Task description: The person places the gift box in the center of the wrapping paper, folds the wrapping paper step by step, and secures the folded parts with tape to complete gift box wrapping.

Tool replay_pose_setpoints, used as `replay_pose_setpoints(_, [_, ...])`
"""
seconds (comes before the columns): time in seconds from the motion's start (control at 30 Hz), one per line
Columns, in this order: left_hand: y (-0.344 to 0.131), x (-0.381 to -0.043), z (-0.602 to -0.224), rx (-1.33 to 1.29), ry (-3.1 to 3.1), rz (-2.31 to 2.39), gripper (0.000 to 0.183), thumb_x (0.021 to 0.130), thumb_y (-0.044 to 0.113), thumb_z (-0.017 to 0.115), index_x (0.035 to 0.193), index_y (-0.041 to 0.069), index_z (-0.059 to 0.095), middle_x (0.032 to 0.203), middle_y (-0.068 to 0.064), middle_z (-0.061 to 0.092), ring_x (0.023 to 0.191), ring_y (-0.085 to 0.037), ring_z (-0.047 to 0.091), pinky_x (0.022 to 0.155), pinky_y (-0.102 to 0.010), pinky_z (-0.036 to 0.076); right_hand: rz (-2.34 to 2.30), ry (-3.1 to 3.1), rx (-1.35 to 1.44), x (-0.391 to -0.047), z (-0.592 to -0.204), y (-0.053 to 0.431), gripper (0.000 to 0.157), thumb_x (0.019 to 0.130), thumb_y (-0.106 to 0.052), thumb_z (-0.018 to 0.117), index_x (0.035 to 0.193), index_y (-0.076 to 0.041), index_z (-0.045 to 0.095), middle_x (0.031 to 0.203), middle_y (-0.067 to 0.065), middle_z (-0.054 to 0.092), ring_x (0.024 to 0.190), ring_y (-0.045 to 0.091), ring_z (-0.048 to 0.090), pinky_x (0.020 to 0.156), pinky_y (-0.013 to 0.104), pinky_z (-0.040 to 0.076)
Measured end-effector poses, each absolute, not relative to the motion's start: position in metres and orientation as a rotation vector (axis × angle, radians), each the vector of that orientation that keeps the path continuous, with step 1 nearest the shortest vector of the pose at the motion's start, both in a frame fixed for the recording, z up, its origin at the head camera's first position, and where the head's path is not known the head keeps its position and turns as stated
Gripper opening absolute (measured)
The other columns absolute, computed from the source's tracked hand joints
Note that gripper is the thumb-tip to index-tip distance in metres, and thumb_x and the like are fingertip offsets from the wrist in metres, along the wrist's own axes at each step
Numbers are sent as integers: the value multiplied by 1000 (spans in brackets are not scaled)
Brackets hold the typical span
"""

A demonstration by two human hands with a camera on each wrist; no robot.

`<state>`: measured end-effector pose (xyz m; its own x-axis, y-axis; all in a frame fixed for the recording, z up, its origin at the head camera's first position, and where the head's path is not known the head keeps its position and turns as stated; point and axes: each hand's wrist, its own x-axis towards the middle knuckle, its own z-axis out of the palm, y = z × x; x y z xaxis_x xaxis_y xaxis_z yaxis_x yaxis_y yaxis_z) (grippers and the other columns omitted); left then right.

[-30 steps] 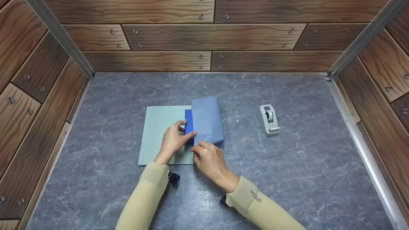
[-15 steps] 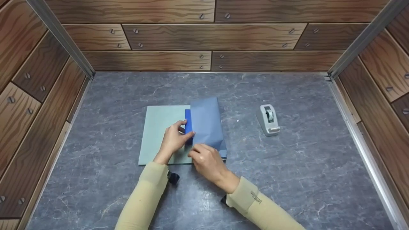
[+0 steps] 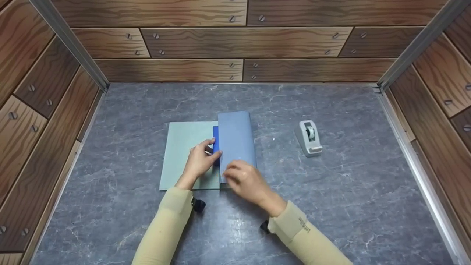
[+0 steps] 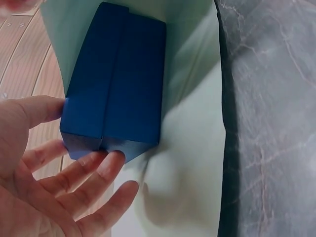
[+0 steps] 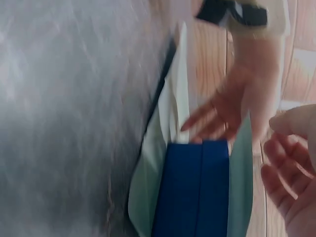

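A blue box [image 3: 216, 132] lies on a sheet of wrapping paper [image 3: 180, 154], pale green inside and blue outside. The paper's right part is folded up over the box as a blue flap [image 3: 235, 136], hiding most of it from above. My left hand [image 3: 198, 162] grips the box at its left side; in the left wrist view its thumb and fingers touch the box's edge and end. Close to the flap's near edge is my right hand [image 3: 246, 182], blurred, its fingers loosely bent. The right wrist view shows these right fingers [image 5: 279, 185] apart from the paper, holding nothing.
A grey tape dispenser [image 3: 310, 139] with a roll of tape stands on the marbled table [image 3: 353, 176] to the right. Wood-patterned walls [image 3: 243, 42] with metal corner strips enclose the back and sides.
The flap has moved left over the box, lies smoother and covers more of it. My right hand has let go of the paper and shifted slightly right. My left hand has stayed nearly still.
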<state>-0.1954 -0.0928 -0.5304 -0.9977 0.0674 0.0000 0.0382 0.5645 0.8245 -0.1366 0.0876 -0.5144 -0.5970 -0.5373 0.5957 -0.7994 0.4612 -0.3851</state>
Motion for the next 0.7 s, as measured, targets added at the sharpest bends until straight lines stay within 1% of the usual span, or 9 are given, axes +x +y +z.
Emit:
replay_pose_setpoints(0.13, [-93, -196, -531, 101, 2747, 1443, 49, 82, 27, 68, 126, 10, 55, 87, -6, 63, 77, -16, 61, 60, -29, 51, 964, -2430, 908, -149, -511, 103, 12, 76, -7, 68, 88, -7, 71, 94, 2, 59, 87, 15, 56, 80, 24, 46])
replay_pose_setpoints(0.33, [-93, -196, -531, 86, 2712, 1432, 51, 83, 28, 66, 129, 12, 52, 90, -5, 62, 78, -16, 61, 62, -29, 51, 995, -2518, 680, -169, -513, 122, 16, 78, -8, 68, 94, -7, 71, 100, 5, 57, 93, 17, 53, 83, 29, 44])
replay_pose_setpoints(0.5, [-93, -197, -531, 76, 2706, 1433, 50, 83, 27, 66, 129, 12, 53, 90, -6, 62, 75, -15, 62, 61, -29, 51, 1105, -2649, 517, -183, -519, 133, 25, 83, -14, 66, 107, -8, 68, 108, 8, 53, 95, 19, 52, 79, 32, 45])
replay_pose_setpoints(0.6, [-93, -197, -531, 82, 2703, 1440, 48, 84, 26, 66, 128, 11, 53, 89, -6, 63, 73, -15, 62, 61, -29, 51, 1203, -2724, 428, -190, -523, 137, 31, 85, -18, 64, 116, -10, 64, 113, 8, 51, 97, 20, 52, 79, 34, 46])
replay_pose_setpoints(0.7, [-94, -197, -531, 92, 2695, 1453, 47, 84, 24, 65, 128, 11, 53, 89, -6, 62, 73, -15, 62, 62, -30, 51, 1253, -2774, 389, -195, -526, 139, 35, 86, -21, 63, 120, -13, 61, 116, 8, 50, 100, 23, 53, 82, 36, 46])
